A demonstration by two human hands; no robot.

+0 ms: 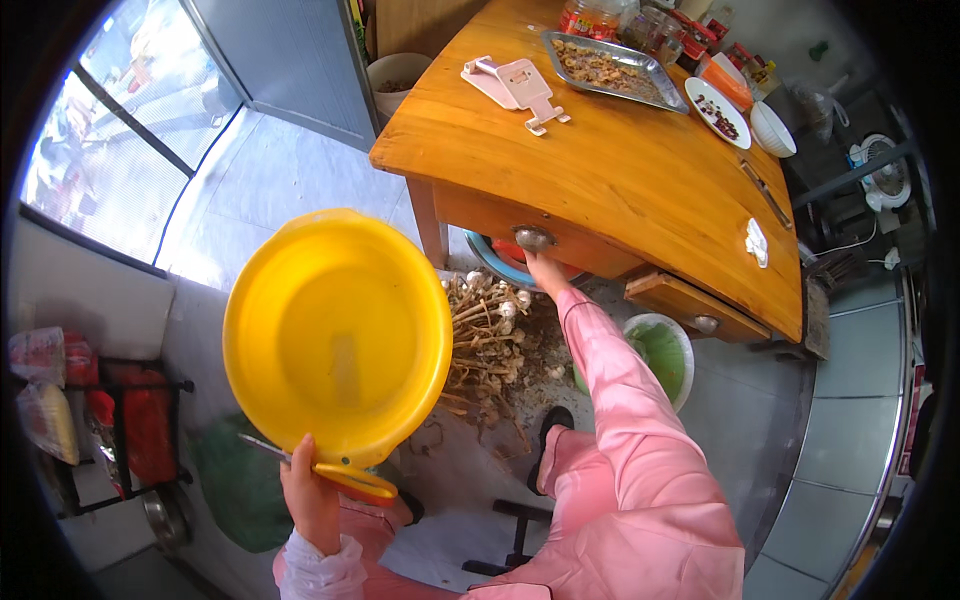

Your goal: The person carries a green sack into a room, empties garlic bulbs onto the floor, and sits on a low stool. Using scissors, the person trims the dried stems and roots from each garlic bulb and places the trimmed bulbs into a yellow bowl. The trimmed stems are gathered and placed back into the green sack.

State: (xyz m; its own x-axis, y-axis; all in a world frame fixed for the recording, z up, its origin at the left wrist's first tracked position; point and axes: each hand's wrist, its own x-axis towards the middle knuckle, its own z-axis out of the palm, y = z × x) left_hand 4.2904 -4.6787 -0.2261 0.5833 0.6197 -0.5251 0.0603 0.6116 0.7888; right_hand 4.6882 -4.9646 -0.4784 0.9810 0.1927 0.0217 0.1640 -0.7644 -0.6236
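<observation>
My left hand (311, 495) grips the lower rim of a yellow plastic basin (337, 330), which is tilted to show its bare inside. The same hand holds a pair of scissors (356, 484) with yellow and orange handles, its blades pointing left. My right hand (549, 276) reaches to the table's drawer front, just under a round metal knob (533, 238). Its fingertips are partly hidden, so whether they touch the knob is unclear. Behind that hand, a blue-rimmed basin (491, 261) with something red in it stands under the table. Dried garlic bulbs on stalks (487, 337) lie on the floor between my hands.
A wooden table (600, 172) holds a metal tray (555, 71), a pink folding stand (517, 82), a white plate (739, 135), a knife (765, 193) and several jars. One drawer (675, 300) juts out above a green-lined bucket (679, 352). A black rack (142, 382) stands left.
</observation>
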